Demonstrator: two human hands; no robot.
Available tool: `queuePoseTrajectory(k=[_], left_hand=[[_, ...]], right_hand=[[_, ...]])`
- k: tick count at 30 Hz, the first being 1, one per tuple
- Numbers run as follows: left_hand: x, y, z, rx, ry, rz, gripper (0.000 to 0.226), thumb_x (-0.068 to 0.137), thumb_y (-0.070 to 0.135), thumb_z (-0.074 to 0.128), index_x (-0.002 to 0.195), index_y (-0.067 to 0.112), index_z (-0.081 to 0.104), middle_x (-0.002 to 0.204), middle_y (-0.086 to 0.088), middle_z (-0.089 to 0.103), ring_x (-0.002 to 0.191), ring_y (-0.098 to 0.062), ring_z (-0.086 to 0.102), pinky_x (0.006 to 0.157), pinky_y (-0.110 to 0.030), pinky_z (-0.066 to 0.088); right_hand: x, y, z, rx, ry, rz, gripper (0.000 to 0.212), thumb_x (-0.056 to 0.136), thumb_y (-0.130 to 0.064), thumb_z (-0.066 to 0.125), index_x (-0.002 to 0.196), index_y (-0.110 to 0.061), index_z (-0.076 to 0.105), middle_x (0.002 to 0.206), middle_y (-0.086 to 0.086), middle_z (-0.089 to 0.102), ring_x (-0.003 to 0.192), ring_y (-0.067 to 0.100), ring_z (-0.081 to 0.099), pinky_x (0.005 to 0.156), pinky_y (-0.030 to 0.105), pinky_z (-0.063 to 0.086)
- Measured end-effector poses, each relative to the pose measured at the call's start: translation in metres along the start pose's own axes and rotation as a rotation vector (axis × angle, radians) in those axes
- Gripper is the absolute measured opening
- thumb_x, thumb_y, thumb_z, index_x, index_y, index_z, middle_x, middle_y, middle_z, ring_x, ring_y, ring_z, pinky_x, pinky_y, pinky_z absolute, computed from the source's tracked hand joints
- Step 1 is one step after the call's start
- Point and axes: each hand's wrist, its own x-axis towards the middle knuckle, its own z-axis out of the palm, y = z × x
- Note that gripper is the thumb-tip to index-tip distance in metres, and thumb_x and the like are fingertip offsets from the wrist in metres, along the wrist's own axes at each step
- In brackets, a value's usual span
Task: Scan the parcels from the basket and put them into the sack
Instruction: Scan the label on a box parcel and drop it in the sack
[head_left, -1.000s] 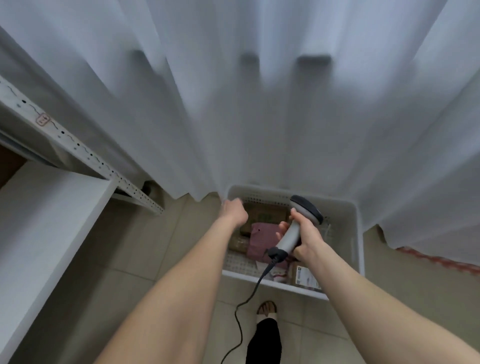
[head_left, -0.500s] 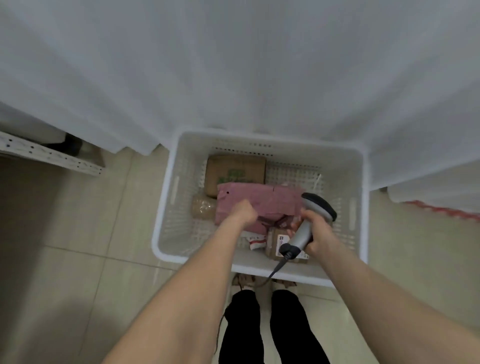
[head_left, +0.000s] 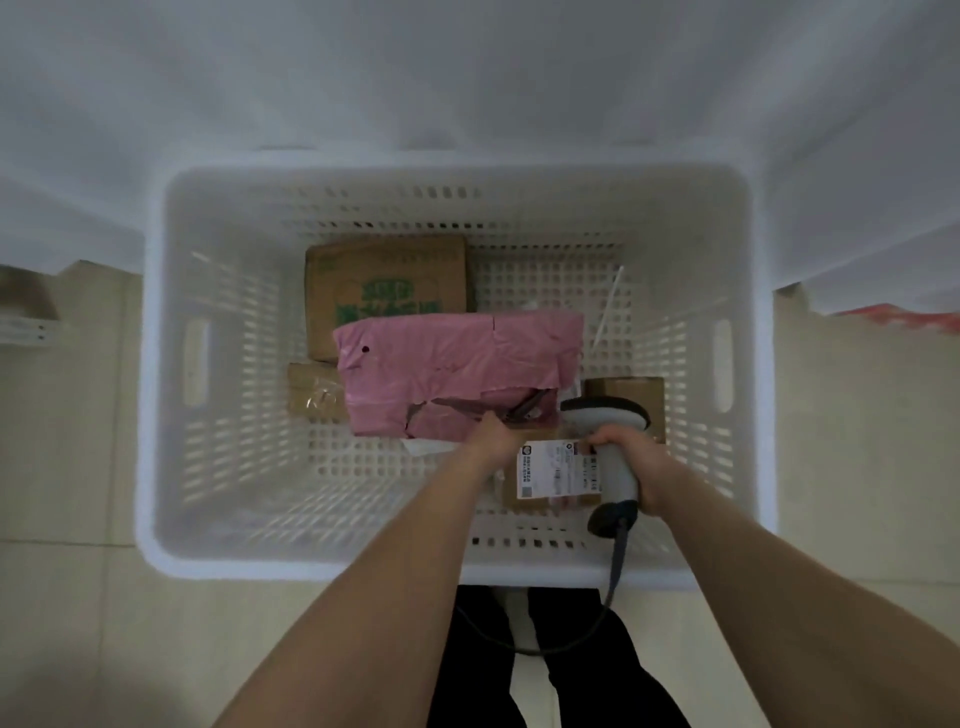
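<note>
Judging from what lies here, the job is at an early or middle stage: at least five parcels sit in the white basket (head_left: 171, 364) and none of them can be seen bagged, since the sack is nowhere in view. A pink parcel (head_left: 457, 374) lies across the middle on top of the others. It overlaps a carton with green print (head_left: 384, 291) toward the far wall and a small brown packet (head_left: 311, 389) on the left side. Toward the near right corner lie a labelled parcel (head_left: 556, 473), its white label facing up, and a brown box (head_left: 628, 395) just beyond it.

The left hand (head_left: 491, 439) reaches to the near edge of the pink parcel and its fingertips meet the wrapping there; I cannot tell whether they have closed on it. The right hand (head_left: 639, 467) is wrapped round the grip of the scanner (head_left: 613, 447), which hovers over the labelled parcel and the brown box with its head toward the far wall, its cable (head_left: 618, 561) trailing over the near rim.

The pink parcel seems next in line. Every visible parcel has yet to be lifted, scanned and sacked, so most of the work appears to remain
</note>
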Motion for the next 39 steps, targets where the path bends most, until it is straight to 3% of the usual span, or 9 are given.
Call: queuePoseTrajectory(k=[9, 12, 16, 19, 22, 25, 28, 32, 39], left_hand=[[-0.002, 0.004, -0.017, -0.314, 0.059, -0.255, 0.018, 0.092, 0.026, 0.056, 0.096, 0.009, 0.059, 0.083, -0.008, 0.06, 0.07, -0.02, 0.057, 0.067, -0.026, 0.05], [-0.027, 0.014, -0.04, -0.386, 0.156, -0.27, 0.028, 0.087, 0.034, 0.06, 0.102, 0.011, 0.063, 0.082, -0.006, 0.066, 0.064, -0.016, 0.059, 0.042, -0.021, 0.044], [-0.067, 0.031, -0.077, -0.469, 0.294, -0.214, 0.056, 0.088, 0.053, 0.056, 0.122, 0.008, 0.055, 0.087, -0.008, 0.071, 0.073, -0.022, 0.066, 0.064, -0.034, 0.054], [-0.106, 0.046, -0.106, -0.589, 0.443, -0.134, 0.056, 0.08, 0.043, 0.07, 0.118, 0.008, 0.05, 0.088, -0.01, 0.069, 0.072, -0.026, 0.069, 0.064, -0.038, 0.059], [-0.15, 0.064, -0.131, -0.617, 0.456, -0.1, 0.061, 0.073, 0.041, 0.075, 0.119, 0.013, 0.045, 0.113, -0.014, 0.061, 0.096, -0.034, 0.065, 0.084, -0.051, 0.055], [-0.197, 0.086, -0.153, -0.648, 0.476, -0.025, 0.058, 0.078, 0.03, 0.074, 0.125, 0.009, 0.046, 0.118, -0.016, 0.062, 0.098, -0.033, 0.065, 0.087, -0.05, 0.054], [-0.246, 0.107, -0.173, -0.552, 0.493, 0.091, 0.066, 0.085, 0.017, 0.062, 0.144, 0.021, 0.033, 0.129, -0.01, 0.056, 0.105, -0.031, 0.063, 0.09, -0.046, 0.053], [-0.322, 0.139, -0.201, -0.397, 0.489, 0.194, 0.071, 0.082, 0.008, 0.054, 0.146, 0.027, 0.031, 0.129, -0.008, 0.055, 0.104, -0.027, 0.062, 0.083, -0.034, 0.054], [-0.454, 0.182, -0.249, 0.101, 0.401, 0.384, 0.121, 0.064, 0.022, 0.086, 0.152, 0.015, 0.004, 0.154, -0.011, 0.02, 0.137, -0.028, 0.033, 0.112, -0.045, 0.033]], right_hand=[[-0.002, -0.014, 0.032, 0.136, 0.009, -0.126, 0.013, 0.087, -0.016, 0.056, 0.084, -0.006, 0.063, 0.08, 0.012, 0.063, 0.069, 0.025, 0.06, 0.067, 0.036, 0.05], [-0.027, -0.027, 0.045, 0.19, -0.002, -0.151, 0.009, 0.083, -0.015, 0.061, 0.084, -0.006, 0.063, 0.079, 0.012, 0.065, 0.068, 0.026, 0.063, 0.062, 0.035, 0.052], [-0.073, -0.046, 0.068, 0.299, -0.036, -0.198, 0.012, 0.085, -0.016, 0.061, 0.093, -0.008, 0.062, 0.085, 0.013, 0.065, 0.073, 0.028, 0.064, 0.067, 0.038, 0.054], [-0.116, -0.06, 0.084, 0.386, -0.07, -0.206, 0.015, 0.086, -0.022, 0.063, 0.095, -0.009, 0.063, 0.08, 0.011, 0.069, 0.073, 0.027, 0.067, 0.064, 0.038, 0.055], [-0.165, -0.074, 0.102, 0.446, -0.087, -0.221, 0.033, 0.085, -0.025, 0.069, 0.113, -0.009, 0.063, 0.1, 0.015, 0.069, 0.092, 0.033, 0.068, 0.076, 0.047, 0.057], [-0.214, -0.087, 0.118, 0.414, -0.09, -0.266, 0.033, 0.085, -0.021, 0.071, 0.115, -0.008, 0.062, 0.1, 0.014, 0.068, 0.083, 0.03, 0.066, 0.062, 0.039, 0.056], [-0.258, -0.098, 0.131, 0.354, -0.058, -0.33, 0.034, 0.085, -0.01, 0.069, 0.118, -0.002, 0.061, 0.099, 0.015, 0.067, 0.084, 0.029, 0.065, 0.073, 0.041, 0.055], [-0.328, -0.118, 0.145, 0.293, -0.04, -0.39, 0.041, 0.082, -0.003, 0.068, 0.121, 0.002, 0.058, 0.095, 0.013, 0.065, 0.077, 0.025, 0.062, 0.067, 0.039, 0.053], [-0.457, -0.155, 0.164, 0.222, -0.063, -0.5, 0.038, 0.083, -0.006, 0.069, 0.119, -0.002, 0.058, 0.108, 0.017, 0.069, 0.092, 0.031, 0.067, 0.085, 0.048, 0.056]])
